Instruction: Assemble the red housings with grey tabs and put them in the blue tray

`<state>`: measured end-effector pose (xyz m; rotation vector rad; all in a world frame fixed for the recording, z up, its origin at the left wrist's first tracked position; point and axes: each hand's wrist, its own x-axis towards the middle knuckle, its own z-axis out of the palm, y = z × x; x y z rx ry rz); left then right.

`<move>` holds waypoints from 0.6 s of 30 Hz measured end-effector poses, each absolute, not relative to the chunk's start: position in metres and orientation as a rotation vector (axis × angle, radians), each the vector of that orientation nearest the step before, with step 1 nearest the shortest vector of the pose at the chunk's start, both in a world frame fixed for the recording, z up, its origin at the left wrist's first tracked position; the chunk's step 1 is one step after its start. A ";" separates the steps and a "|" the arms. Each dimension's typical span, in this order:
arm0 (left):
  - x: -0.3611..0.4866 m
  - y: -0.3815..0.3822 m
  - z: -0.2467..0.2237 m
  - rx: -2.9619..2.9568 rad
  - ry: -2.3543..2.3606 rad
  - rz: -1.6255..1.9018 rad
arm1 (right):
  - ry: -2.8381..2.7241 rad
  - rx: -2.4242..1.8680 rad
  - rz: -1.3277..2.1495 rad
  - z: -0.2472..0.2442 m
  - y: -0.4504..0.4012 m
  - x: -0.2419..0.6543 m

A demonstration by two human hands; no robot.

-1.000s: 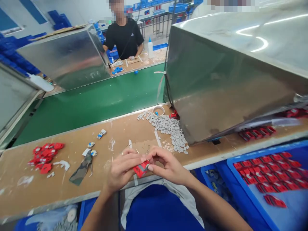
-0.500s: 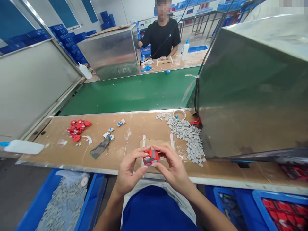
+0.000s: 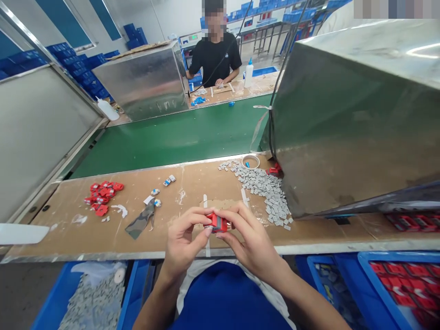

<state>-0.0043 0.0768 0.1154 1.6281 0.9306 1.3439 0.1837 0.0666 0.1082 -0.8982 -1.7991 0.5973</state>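
A small red and grey toy-like part (image 3: 217, 223) is held between both hands above the front of the brown work surface. My left hand (image 3: 187, 236) grips its left end with thumb and fingers. On its right end, my right hand (image 3: 245, 233) closes with thumb and fingertips. Small grey pieces (image 3: 263, 185) lie in a heap to the right, beside a roll of tape (image 3: 250, 162). At the left, several red parts (image 3: 102, 196) are piled up. Between them and my hands are a camouflage cloth (image 3: 140, 220) and a few small white and blue pieces (image 3: 167, 182).
Beyond a green conveyor belt (image 3: 165, 140), a person in a black shirt (image 3: 216, 57) works. A large metal box (image 3: 350, 137) stands at the right. A white bottle (image 3: 24, 233) lies at the left edge. Blue bins (image 3: 364, 266) sit below the front edge.
The red part has been turned slightly in my fingers. The view has shifted, and the person across has brought a hand over their work surface.
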 end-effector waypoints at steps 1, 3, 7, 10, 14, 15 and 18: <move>-0.004 0.077 0.115 1.628 0.908 1.349 | -1.810 -0.901 0.571 0.109 0.066 0.184; -0.004 0.077 0.116 1.628 0.879 1.352 | -1.833 -0.896 0.517 0.112 0.063 0.184; -0.003 0.075 0.118 1.592 0.878 1.368 | -1.882 -0.886 0.443 0.117 0.062 0.184; -0.003 0.076 0.120 1.558 0.898 1.355 | -1.889 -0.893 0.446 0.116 0.064 0.185; -0.002 0.078 0.120 1.613 0.931 1.295 | -1.784 -0.888 0.563 0.107 0.067 0.186; -0.002 0.078 0.119 1.637 0.931 1.286 | -1.729 -0.891 0.609 0.103 0.067 0.184; 0.002 0.077 0.109 1.649 0.898 1.281 | -1.476 -0.881 0.825 0.091 0.065 0.177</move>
